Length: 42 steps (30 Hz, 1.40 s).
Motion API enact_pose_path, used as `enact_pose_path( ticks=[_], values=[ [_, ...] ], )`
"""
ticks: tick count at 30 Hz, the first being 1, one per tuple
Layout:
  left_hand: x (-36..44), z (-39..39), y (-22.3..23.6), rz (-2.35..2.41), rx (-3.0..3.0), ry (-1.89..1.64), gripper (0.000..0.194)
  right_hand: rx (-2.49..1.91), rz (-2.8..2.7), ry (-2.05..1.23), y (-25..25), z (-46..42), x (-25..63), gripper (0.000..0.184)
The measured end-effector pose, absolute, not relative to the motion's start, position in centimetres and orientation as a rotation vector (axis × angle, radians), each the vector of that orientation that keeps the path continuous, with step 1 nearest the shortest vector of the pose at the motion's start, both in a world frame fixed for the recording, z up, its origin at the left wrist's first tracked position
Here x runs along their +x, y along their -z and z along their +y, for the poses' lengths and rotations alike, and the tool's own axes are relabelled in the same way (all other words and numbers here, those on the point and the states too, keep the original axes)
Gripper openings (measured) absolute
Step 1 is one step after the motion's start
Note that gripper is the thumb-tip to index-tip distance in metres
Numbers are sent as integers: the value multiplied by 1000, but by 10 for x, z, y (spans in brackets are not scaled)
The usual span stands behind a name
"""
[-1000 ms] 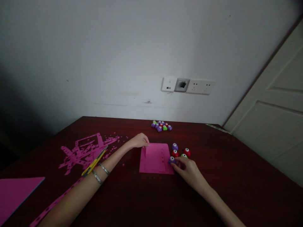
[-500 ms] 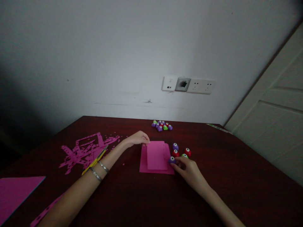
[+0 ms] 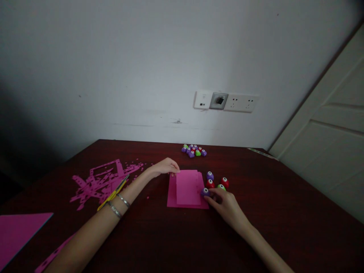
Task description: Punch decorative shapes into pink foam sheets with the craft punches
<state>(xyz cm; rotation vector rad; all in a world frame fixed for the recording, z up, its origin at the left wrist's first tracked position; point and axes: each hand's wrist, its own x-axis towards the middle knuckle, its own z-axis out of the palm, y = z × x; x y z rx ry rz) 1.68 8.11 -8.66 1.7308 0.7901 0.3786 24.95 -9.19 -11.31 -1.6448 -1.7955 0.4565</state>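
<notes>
A pink foam sheet (image 3: 186, 189) lies on the dark red table (image 3: 182, 235). My left hand (image 3: 166, 166) pinches the far left corner of the sheet's top layer, which is lifted a little off the layer below. My right hand (image 3: 226, 204) rests at the sheet's right edge, fingers closed on a small purple craft punch (image 3: 205, 192). Beside it stand another purple punch (image 3: 210, 175), two red punches (image 3: 210, 184) and a green one (image 3: 221, 187).
A cluster of several small punches (image 3: 193, 150) sits near the wall. Pink offcuts and confetti (image 3: 99, 182) lie at the left with a yellow utility knife (image 3: 112, 194). A pink sheet (image 3: 19, 231) and a punched strip (image 3: 54, 252) lie near the front left edge.
My left hand has lifted the top pink layer's far edge and drawn it slightly toward me. The right hand stays on the purple punch.
</notes>
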Motion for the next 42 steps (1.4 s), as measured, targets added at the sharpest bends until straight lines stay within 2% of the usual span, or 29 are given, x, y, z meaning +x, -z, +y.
enact_pose_path(
  ticks=[22,33,42],
  values=[
    [18,83,93,774,1729,-383,11,-1615,-1862,-483,110,-94,245,23],
    [19,82,95,832,1721,-393,9,-1577,-1911,-520,113,-94,248,29],
    [19,84,97,850,1734,-387,10,-1537,-1933,-524,113,-95,250,25]
  ],
)
